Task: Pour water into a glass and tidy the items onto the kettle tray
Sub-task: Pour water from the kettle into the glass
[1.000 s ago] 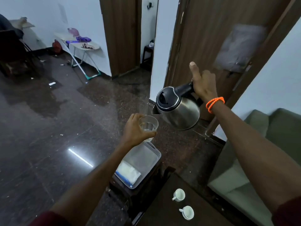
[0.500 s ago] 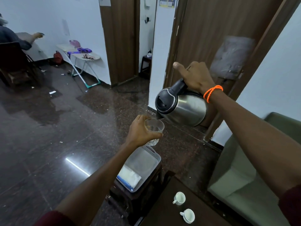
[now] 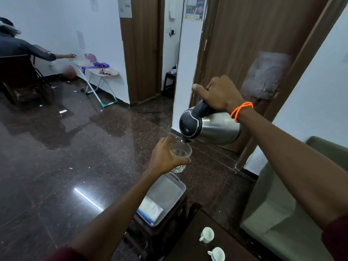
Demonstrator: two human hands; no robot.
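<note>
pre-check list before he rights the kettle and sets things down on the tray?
1. Spout over glass rim: ok, the kettle spout sits just above the opening.
2. Left hand grip on glass: ok, fingers wrapped round it, glass upright.
3. Right hand grip on kettle handle: ok, kettle tilted far over.
4. Fill level: cannot tell, water barely shows through the glass.
5. Room on the tray: ok, far part bare; a white packet lies at the near end.
6. Two white cups on the dark table: not ok, not on the tray.
</note>
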